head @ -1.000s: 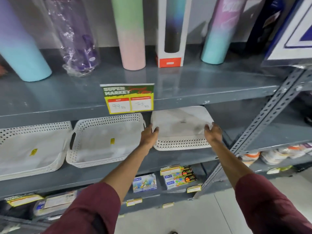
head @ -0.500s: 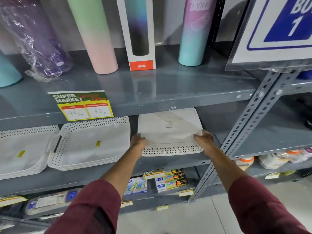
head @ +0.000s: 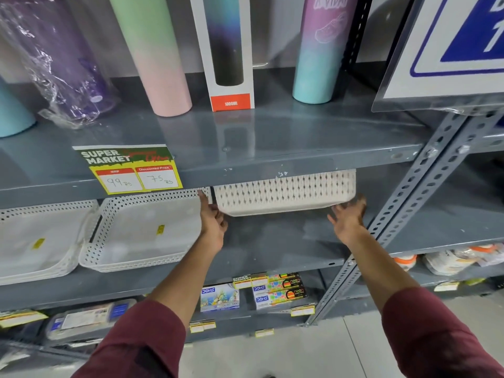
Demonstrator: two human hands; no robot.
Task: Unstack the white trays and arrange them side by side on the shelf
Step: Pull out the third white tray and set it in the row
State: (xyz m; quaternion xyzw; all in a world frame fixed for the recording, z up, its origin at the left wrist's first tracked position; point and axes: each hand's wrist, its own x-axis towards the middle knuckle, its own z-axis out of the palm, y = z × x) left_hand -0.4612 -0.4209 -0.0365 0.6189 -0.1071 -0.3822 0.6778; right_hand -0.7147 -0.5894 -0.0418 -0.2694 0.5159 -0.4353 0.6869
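Note:
A white perforated tray (head: 285, 193) hangs above the middle shelf (head: 272, 241), its tall side wall facing me and its rim hidden under the upper shelf. My left hand (head: 212, 221) grips its lower left corner, one finger pointing up along the edge. Under the lower right corner, my right hand (head: 347, 218) holds it with blurred, spread fingers. Two more white trays sit side by side on the same shelf: one (head: 141, 236) just left of my left hand, another (head: 35, 238) at the far left.
Tall tumblers and a boxed bottle (head: 227, 50) stand on the upper shelf (head: 272, 143), with a price tag (head: 131, 169) on its front edge. A slotted metal upright (head: 409, 203) runs diagonally on the right. Stationery boxes (head: 272, 290) lie on the shelf below.
The right tray lay flat at the shelf's front between my hands. It now sits higher and farther back with its side wall toward me, and both hands have shifted to its lower corners.

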